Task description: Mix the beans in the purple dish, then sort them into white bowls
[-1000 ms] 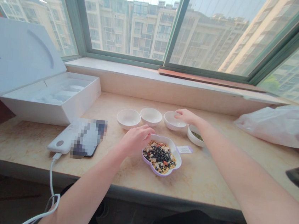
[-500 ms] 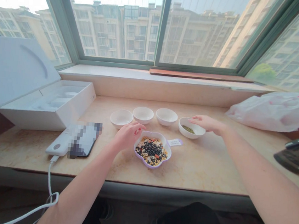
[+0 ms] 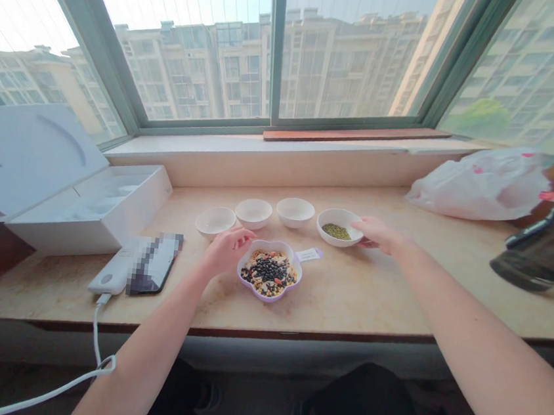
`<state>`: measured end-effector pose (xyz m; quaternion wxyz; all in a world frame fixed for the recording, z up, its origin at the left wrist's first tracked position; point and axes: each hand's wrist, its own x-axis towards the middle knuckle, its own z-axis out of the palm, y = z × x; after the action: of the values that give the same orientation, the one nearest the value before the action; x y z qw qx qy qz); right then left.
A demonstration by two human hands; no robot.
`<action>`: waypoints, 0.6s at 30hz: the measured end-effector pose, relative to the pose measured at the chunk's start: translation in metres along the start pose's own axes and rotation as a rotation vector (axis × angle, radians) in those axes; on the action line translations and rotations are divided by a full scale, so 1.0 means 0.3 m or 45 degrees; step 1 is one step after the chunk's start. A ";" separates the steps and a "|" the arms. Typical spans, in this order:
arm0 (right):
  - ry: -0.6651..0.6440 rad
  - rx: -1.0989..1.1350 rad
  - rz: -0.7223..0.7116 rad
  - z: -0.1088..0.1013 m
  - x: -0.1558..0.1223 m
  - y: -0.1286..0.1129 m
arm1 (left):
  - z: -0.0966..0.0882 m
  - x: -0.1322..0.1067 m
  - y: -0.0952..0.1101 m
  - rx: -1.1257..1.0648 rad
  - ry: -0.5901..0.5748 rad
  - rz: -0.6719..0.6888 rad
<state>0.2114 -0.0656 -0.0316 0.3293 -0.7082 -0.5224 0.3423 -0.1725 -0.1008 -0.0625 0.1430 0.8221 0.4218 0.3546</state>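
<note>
My right hand (image 3: 376,234) grips the right rim of a white bowl (image 3: 324,229), thumb at the inner edge and fingers under the outside. Green mung beans (image 3: 336,231) lie in the bottom of that bowl. At the upper left edge of a flower-shaped bowl with a purple outside (image 3: 267,298) is my left hand (image 3: 227,248), its fingers loosely bent and apart, holding nothing; whether it touches the rim I cannot tell. Mixed black beans, yellow grains and nuts (image 3: 273,270) fill the flower-shaped bowl. Three more white bowls, the left (image 3: 215,221), middle (image 3: 253,213) and right (image 3: 295,212), stand in a row behind.
A labelled tab (image 3: 308,255) sticks out beside the flower-shaped bowl. To the left are an open white box (image 3: 82,220), a phone (image 3: 166,265) and a white power bank (image 3: 104,276) with a cable. A plastic bag (image 3: 482,183) and a dark jug (image 3: 534,254) stand right.
My right hand has moved from over the mung bean bowl to its right rim and closed on it. My left hand stays by the flower-shaped bowl. The view has tilted slightly.
</note>
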 end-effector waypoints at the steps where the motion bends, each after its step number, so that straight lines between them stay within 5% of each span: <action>1: 0.007 0.017 0.011 -0.002 -0.009 -0.004 | -0.001 0.000 0.002 -0.011 0.004 0.001; 10: -0.004 0.198 -0.022 0.025 -0.082 -0.097 | 0.004 0.000 0.017 -0.130 0.037 -0.032; 14: -0.128 0.276 -0.119 0.117 -0.128 -0.183 | -0.002 -0.001 0.036 -0.250 0.043 -0.091; 18: -0.145 0.115 -0.460 0.238 -0.191 -0.248 | -0.005 0.001 0.042 -0.416 0.036 -0.133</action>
<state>0.1013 -0.0956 -0.0014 0.3868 -0.5668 -0.6429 0.3402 -0.1660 -0.1083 -0.0546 0.2870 0.7599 0.4026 0.4221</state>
